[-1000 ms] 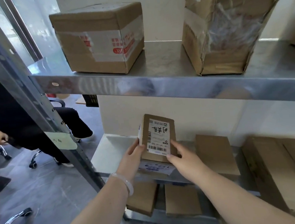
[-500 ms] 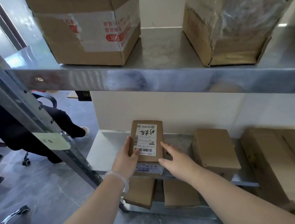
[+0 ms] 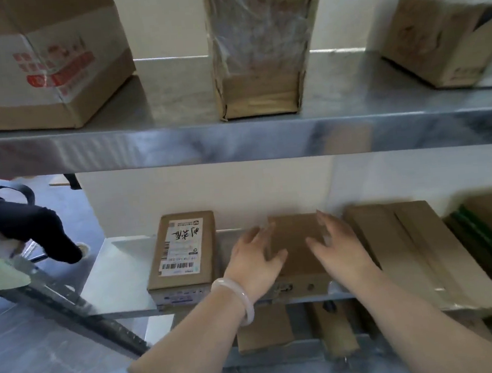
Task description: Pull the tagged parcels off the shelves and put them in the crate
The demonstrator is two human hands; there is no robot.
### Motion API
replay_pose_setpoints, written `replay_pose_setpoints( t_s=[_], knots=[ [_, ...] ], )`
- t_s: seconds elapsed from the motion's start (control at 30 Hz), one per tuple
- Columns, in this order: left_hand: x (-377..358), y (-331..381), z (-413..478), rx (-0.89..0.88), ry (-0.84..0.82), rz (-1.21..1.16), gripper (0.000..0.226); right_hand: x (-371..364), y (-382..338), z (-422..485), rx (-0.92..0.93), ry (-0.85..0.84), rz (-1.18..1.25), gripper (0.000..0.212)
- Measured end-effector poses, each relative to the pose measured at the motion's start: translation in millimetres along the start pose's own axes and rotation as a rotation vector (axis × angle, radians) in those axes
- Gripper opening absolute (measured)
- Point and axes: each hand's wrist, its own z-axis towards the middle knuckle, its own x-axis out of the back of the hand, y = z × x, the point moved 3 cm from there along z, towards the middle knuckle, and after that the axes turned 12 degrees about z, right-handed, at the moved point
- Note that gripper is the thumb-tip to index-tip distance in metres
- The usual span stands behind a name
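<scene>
Reaching into the middle shelf (image 3: pixel 120 289), the left hand (image 3: pixel 253 264) and right hand (image 3: pixel 344 256) flank a plain brown box (image 3: pixel 295 241). The left fingers (image 3: pixel 255 236) are spread and nearly straight along the box's left edge, with the thumb over its top. The right fingers (image 3: pixel 327 224) are loosely spread and slightly bent above its right part. Neither hand closes around anything, and motion blur hides whether the fingertips actually touch the cardboard. A pale bracelet (image 3: pixel 239 298) circles the left wrist.

The labelled parcel (image 3: pixel 182 251) lies flat on the same shelf just left of the left fingers, apart from them, with its white barcode label facing up. Just right of the right fingers lies a long flat carton (image 3: pixel 417 257).

Above the fingers, the upper shelf (image 3: pixel 235 141) carries a taped carton (image 3: pixel 41 73), a film-wrapped box (image 3: pixel 259 51) and a tilted brown box (image 3: pixel 440 41). Below the wrists, smaller cartons (image 3: pixel 263 330) sit on a lower level. Far left of the fingers, a seated person's dark-trousered leg (image 3: pixel 31 226) shows past the shelf frame.
</scene>
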Motion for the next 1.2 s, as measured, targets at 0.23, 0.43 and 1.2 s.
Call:
replay_pose_setpoints(
  t_s=[0.23,0.43,1.2],
  knots=[
    [-30.3,6.3,-1.5,0.175,-0.076,-0.163,0.069,2.5,34.2,-5.7,-0.192,-0.113,0.122,0.044],
    [-32.4,19.0,-4.0,0.266,-0.039,-0.171,0.076,6.4,31.7,-9.1,-0.173,-0.166,0.247,0.031],
    [-26.8,48.1,-26.5,0.326,0.131,-0.754,0.052,33.6,30.0,-23.0,-0.084,-0.195,0.461,0.022]
  ],
)
